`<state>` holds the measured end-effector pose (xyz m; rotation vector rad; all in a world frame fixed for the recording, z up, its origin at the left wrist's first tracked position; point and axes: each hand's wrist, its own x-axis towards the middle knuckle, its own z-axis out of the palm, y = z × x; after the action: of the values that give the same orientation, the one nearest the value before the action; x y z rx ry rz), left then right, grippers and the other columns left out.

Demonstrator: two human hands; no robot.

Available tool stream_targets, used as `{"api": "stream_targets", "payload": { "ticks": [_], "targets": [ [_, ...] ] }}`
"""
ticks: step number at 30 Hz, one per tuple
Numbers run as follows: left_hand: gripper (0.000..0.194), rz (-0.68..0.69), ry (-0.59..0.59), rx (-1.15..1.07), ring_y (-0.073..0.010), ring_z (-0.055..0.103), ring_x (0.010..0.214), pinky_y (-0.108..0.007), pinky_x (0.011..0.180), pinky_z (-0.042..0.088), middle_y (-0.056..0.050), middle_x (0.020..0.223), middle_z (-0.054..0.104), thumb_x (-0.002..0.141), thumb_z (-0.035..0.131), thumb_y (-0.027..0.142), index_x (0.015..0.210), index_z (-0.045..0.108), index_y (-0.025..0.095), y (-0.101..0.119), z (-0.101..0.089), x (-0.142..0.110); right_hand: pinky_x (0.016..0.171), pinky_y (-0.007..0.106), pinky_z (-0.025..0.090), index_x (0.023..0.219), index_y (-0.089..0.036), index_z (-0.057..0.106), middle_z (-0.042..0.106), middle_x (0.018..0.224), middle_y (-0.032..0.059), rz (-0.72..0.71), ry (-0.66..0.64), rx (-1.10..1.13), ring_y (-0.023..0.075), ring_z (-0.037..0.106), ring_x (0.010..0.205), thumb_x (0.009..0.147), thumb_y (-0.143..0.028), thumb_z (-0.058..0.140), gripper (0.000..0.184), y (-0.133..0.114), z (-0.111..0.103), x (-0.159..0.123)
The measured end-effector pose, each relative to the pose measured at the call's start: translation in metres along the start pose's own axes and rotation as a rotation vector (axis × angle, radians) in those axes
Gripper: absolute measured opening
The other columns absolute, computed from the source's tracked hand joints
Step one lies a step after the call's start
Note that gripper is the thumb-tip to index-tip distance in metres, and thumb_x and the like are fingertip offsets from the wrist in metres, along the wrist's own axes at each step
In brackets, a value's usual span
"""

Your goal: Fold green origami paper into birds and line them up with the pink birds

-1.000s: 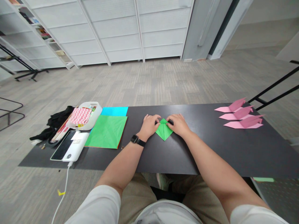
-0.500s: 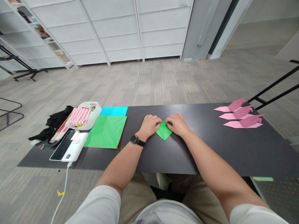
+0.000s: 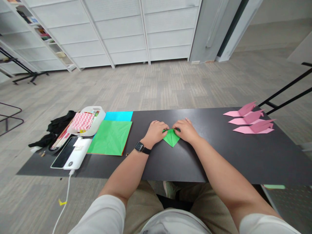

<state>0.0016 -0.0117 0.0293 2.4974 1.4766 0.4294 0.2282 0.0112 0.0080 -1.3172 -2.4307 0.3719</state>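
A small green folded paper (image 3: 172, 139) lies at the middle of the dark table, one point toward me and a crease down its centre. My left hand (image 3: 156, 131), with a black watch on the wrist, pinches its upper left corner. On the opposite corner, my right hand (image 3: 186, 130) has its thumb and fingers closed. The paper's far edge is partly hidden by my fingers.
Three pink folded paper birds (image 3: 253, 126) stand at the table's right end. To the left lie green sheets (image 3: 112, 138), a blue sheet (image 3: 120, 116), a white container (image 3: 99, 122), a phone (image 3: 63, 152), a white power bank (image 3: 78, 154) with a cable, and black cloth (image 3: 60, 122).
Both hands keep their grip on the green paper, almost unmoved. The paper's near point sits very slightly lower, and the view has shifted a touch.
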Motion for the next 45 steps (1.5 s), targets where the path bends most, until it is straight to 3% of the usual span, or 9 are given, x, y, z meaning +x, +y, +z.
{"api": "stream_targets", "payload": {
  "ticks": [4,7,15,24,31,45],
  "targets": [
    [0.024,0.028,-0.015,-0.005,-0.0224,0.068,0.106,-0.044,0.115,0.042,-0.002,0.113,0.078,0.093,0.064,0.021,0.107,0.081,0.029,-0.003,-0.003,-0.006,0.126,0.066,0.022,0.102,-0.031,0.079,0.074,0.107,0.0036,-0.016,-0.04,-0.003,0.0264,0.064,0.112,0.089,-0.014,0.061,0.028,-0.001,-0.006,-0.003],
    [0.023,0.03,-0.008,0.008,-0.0225,0.068,0.103,-0.046,0.118,0.04,-0.002,0.107,0.079,0.095,0.063,0.024,0.106,0.084,0.029,-0.003,-0.003,-0.007,0.127,0.066,0.021,0.103,-0.031,0.081,0.074,0.108,0.0034,-0.018,-0.074,0.006,0.0261,0.065,0.113,0.089,-0.014,0.06,0.03,-0.001,-0.01,-0.005],
    [0.022,-0.001,-0.022,0.074,-0.0238,0.067,0.107,-0.05,0.122,0.036,-0.004,0.104,0.075,0.102,0.067,0.038,0.116,0.082,0.033,0.004,0.003,-0.002,0.124,0.066,0.026,0.108,-0.032,0.082,0.073,0.104,0.0051,0.017,-0.049,-0.028,0.0286,0.065,0.113,0.096,-0.03,0.068,0.019,-0.006,-0.007,-0.004],
    [0.023,0.004,-0.052,0.122,-0.0241,0.064,0.106,-0.052,0.123,0.033,-0.004,0.105,0.07,0.103,0.066,0.04,0.118,0.082,0.037,0.003,0.004,-0.001,0.12,0.06,0.028,0.104,-0.036,0.084,0.074,0.105,0.0041,0.01,-0.045,-0.047,0.028,0.064,0.11,0.095,-0.032,0.073,0.015,0.001,0.001,-0.003],
    [0.022,-0.029,-0.014,0.054,-0.0239,0.063,0.102,-0.046,0.109,0.044,-0.005,0.108,0.07,0.102,0.067,0.04,0.111,0.086,0.034,-0.001,0.005,-0.001,0.102,0.048,0.043,0.102,-0.035,0.086,0.072,0.106,0.0059,0.084,-0.03,-0.043,0.0281,0.063,0.106,0.094,-0.037,0.075,0.014,0.002,-0.003,-0.002],
    [0.016,-0.139,-0.02,0.025,-0.0249,0.064,0.101,-0.044,0.1,0.048,-0.005,0.11,0.071,0.098,0.073,0.038,0.103,0.088,0.034,-0.01,-0.006,-0.009,0.098,0.045,0.046,0.099,-0.036,0.087,0.074,0.108,0.0051,0.149,-0.043,-0.027,0.0267,0.066,0.105,0.093,-0.038,0.077,0.013,0.016,-0.011,-0.005]
  ]
}}
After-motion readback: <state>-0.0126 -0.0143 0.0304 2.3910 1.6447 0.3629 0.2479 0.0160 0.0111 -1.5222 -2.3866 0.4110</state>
